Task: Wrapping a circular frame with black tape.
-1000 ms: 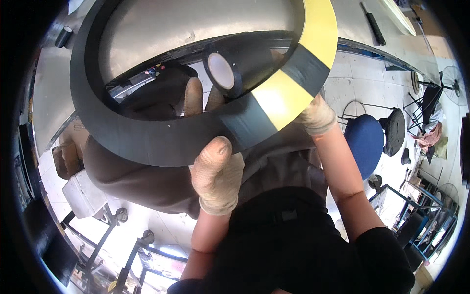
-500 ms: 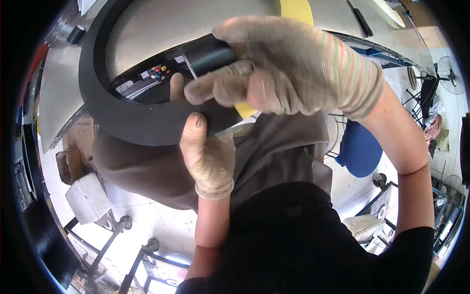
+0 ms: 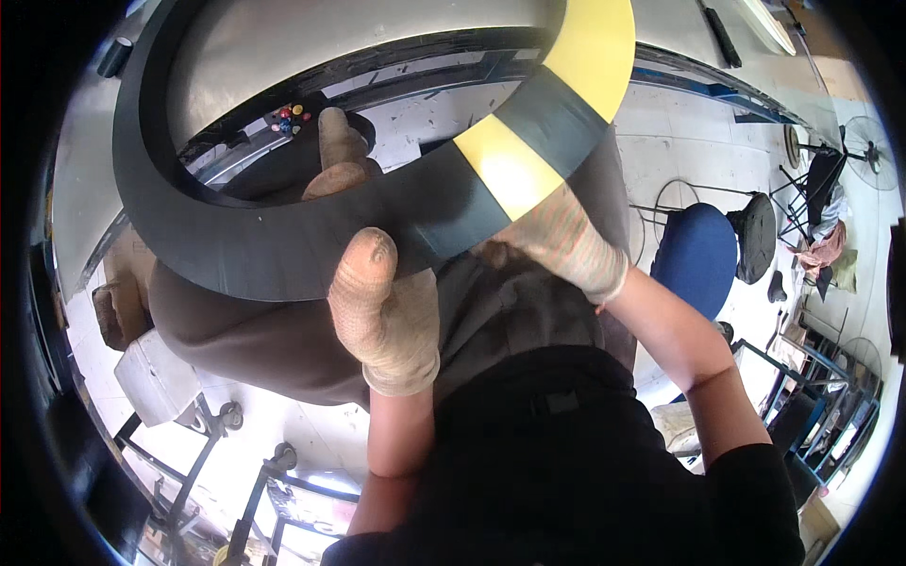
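Observation:
A large flat ring (image 3: 236, 245), mostly black with yellow sections on its right side, rests across my lap and over the metal table. A dark band crosses the ring between two yellow parts, and a glossier black strip borders the nearer yellow part. My left hand (image 3: 377, 316), in a knitted work glove, grips the ring's near side, thumb in front and fingers showing through its opening. Under the ring's right side, beside the yellow part, is my gloved right hand (image 3: 566, 245). The ring hides most of its fingers, and whatever they hold cannot be seen.
The metal table (image 3: 283, 85) lies ahead, with a small black roll (image 3: 115, 57) at its far left and a black-handled tool (image 3: 722, 38) at right. Several coloured balls (image 3: 289, 118) show through the ring. A blue stool (image 3: 696, 259) stands to the right.
My right hand has gone from above the ring, where it held a black roll of tape, to beneath its right side. The roll is out of sight. The ring has shifted left, baring more yellow.

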Demonstrator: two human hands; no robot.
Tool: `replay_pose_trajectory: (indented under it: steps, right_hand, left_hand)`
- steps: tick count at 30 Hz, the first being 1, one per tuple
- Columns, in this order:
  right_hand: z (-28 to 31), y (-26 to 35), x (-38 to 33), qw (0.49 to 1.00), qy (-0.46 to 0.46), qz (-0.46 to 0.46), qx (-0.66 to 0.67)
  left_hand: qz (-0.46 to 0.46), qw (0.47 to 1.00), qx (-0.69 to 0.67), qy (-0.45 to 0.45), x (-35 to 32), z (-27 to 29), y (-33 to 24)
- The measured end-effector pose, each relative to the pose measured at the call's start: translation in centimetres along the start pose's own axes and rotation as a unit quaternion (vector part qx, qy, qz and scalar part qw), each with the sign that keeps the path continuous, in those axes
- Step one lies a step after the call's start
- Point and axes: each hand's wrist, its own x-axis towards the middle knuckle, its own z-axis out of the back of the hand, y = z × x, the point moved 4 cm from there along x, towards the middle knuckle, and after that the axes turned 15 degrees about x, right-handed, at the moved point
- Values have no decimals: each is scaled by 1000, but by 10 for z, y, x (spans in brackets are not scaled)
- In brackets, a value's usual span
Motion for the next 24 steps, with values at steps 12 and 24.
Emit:
replay_pose_trajectory:
  steps: [12,24]
  right_hand:
    - [39,64,-12,987,37,153,38]
    - [-39,143,22,920,82,-207,321]
  left_hand:
    - [107,990,-86,-25,-11,-8,-8]
    - [124,989,-74,27,-20,-28,-4]
